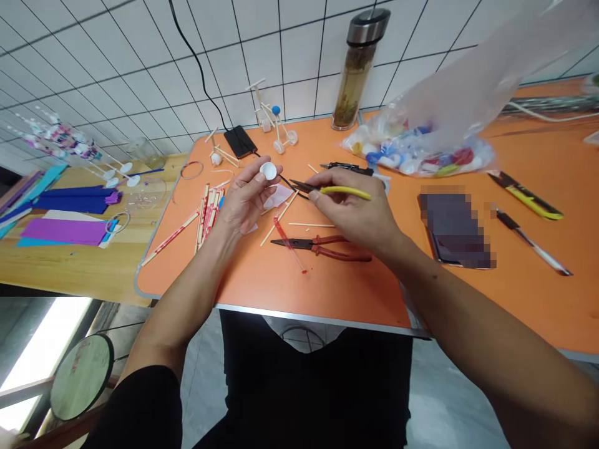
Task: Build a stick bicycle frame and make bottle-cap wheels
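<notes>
My left hand (246, 196) pinches a small white bottle cap (268, 171) between thumb and fingers, its hollow side facing me. Just right of it, my right hand (358, 206) is closed around yellow-handled pliers (346, 191), whose dark pointed jaws aim at the cap without touching it. A black cord passes behind the jaws. Below my right hand lie red-handled long-nose pliers (299, 244), crossed by a clear strip with red ends (290, 244). Thin wooden sticks (309, 224) lie around them. Beside my left wrist is a pile of red-and-white paper-wrapped chopsticks (209, 215).
Behind my hands stand a stick-and-cap model (276, 125) and a black power bank (240, 142). A tea bottle (358, 75) and a plastic bag of caps (421, 149) stand near the wall. On the right lie a phone (453, 227), a cutter knife (526, 195) and a pen (533, 241).
</notes>
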A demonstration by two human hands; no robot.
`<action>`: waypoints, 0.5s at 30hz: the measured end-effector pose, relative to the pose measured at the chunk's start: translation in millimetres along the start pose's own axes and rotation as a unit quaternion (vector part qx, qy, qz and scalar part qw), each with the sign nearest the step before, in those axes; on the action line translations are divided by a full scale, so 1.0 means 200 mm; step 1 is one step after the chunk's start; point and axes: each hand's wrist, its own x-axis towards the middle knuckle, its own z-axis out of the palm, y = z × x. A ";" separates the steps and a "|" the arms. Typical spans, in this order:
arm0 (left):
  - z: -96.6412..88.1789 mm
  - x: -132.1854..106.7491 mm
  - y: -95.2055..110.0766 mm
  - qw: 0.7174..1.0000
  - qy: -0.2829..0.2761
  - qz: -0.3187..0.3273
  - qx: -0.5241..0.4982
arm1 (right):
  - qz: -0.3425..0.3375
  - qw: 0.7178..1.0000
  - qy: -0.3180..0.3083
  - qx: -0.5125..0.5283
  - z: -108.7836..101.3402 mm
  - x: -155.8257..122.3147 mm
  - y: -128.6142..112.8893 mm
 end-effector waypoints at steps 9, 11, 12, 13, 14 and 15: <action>0.06 -0.04 -0.02 0.999 -0.036 -0.013 0.018 | -0.020 1.000 -0.008 -0.017 0.03 -0.04 -0.02; 0.07 -0.05 -0.02 0.998 -0.047 -0.009 0.029 | -0.019 1.000 -0.004 -0.014 0.04 -0.04 0.00; 0.07 -0.06 -0.02 0.998 -0.050 -0.008 0.030 | -0.019 1.000 -0.004 -0.011 0.05 -0.04 0.01; 0.08 -0.06 -0.02 0.998 -0.052 -0.008 0.028 | -0.022 1.000 -0.004 -0.008 0.05 -0.04 0.02; 0.08 -0.07 -0.02 0.998 -0.054 -0.010 0.025 | -0.029 1.000 -0.002 -0.006 0.06 -0.04 0.03; 0.09 -0.07 -0.02 0.998 -0.056 -0.010 0.022 | -0.036 0.999 0.000 -0.005 0.06 -0.04 0.03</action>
